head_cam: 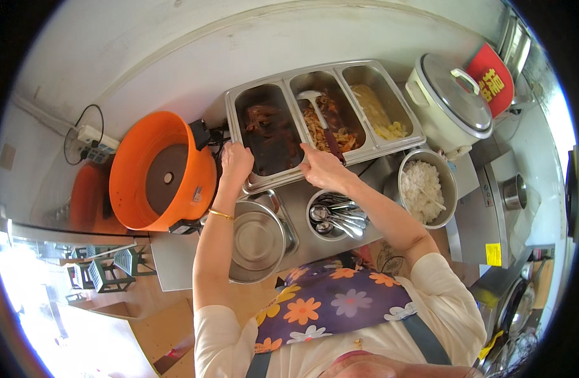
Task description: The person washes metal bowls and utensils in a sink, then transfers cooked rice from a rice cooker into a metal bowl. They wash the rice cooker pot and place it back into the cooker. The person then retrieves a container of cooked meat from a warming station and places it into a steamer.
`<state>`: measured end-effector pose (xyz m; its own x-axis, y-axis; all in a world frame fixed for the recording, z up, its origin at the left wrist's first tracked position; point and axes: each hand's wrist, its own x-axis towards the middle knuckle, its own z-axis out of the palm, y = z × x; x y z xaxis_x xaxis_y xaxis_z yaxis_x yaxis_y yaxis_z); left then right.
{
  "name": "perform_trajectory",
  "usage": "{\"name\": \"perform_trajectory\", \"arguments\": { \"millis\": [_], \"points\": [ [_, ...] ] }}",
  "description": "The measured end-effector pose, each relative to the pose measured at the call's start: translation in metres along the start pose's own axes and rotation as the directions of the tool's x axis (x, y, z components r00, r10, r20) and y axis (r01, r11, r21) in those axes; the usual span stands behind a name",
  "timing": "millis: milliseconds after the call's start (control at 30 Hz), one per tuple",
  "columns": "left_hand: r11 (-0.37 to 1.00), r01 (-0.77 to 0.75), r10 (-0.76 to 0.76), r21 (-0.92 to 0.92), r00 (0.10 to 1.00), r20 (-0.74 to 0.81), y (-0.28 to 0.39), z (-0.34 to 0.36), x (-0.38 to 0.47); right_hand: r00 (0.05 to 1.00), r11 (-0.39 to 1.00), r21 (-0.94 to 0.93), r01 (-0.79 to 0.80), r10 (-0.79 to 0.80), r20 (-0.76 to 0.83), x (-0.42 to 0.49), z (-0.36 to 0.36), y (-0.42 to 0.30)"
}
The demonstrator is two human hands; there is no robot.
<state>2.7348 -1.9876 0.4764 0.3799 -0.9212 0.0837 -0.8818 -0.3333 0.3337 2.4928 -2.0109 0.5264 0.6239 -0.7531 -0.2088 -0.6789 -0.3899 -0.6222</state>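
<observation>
My left hand grips the left rim of the left steel food pan, which holds dark sauce with pieces of food. On that pan's right rim lies my right hand, its fingers around the edge. The middle pan holds cooked food and a serving spoon with a dark red handle, which passes just above my right hand. Yellowish food in liquid fills part of the right pan. All three pans sit side by side in a steel frame.
An orange round tub stands at left. Nearer me are a round steel pot and a bowl of spoons. At right are a pot of rice and a lidded rice cooker. A power strip hangs by the wall.
</observation>
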Motion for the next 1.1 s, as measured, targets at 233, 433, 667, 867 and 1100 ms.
{"name": "perform_trajectory", "arguments": {
  "millis": [233, 433, 667, 867, 1100],
  "points": [
    [0.982, 0.179, -0.182, 0.058, 0.982, 0.057, 0.029, 0.009, 0.022, 0.997, 0.999, -0.004, -0.052, 0.052, -0.056, 0.021, 0.016, 0.0],
    [0.959, 0.281, -0.276, -0.046, 0.956, 0.096, 0.028, 0.004, 0.027, 0.972, 0.963, 0.26, -0.068, 0.123, -0.2, 0.029, 0.014, 0.008],
    [0.967, 0.254, -0.253, 0.001, 0.965, 0.068, 0.031, -0.006, 0.006, 0.984, 0.884, 0.439, -0.16, 0.181, -0.006, 0.018, -0.002, 0.005],
    [0.973, 0.216, -0.221, 0.076, 0.973, 0.061, 0.024, -0.007, 0.003, 0.972, 0.512, 0.834, -0.205, 0.208, 0.111, 0.015, 0.007, 0.004],
    [0.982, 0.142, -0.142, 0.125, 0.99, -0.006, 0.015, 0.0, 0.0, 0.982, 0.871, 0.458, -0.177, 0.128, 0.136, 0.028, 0.002, 0.008]
  ]
}}
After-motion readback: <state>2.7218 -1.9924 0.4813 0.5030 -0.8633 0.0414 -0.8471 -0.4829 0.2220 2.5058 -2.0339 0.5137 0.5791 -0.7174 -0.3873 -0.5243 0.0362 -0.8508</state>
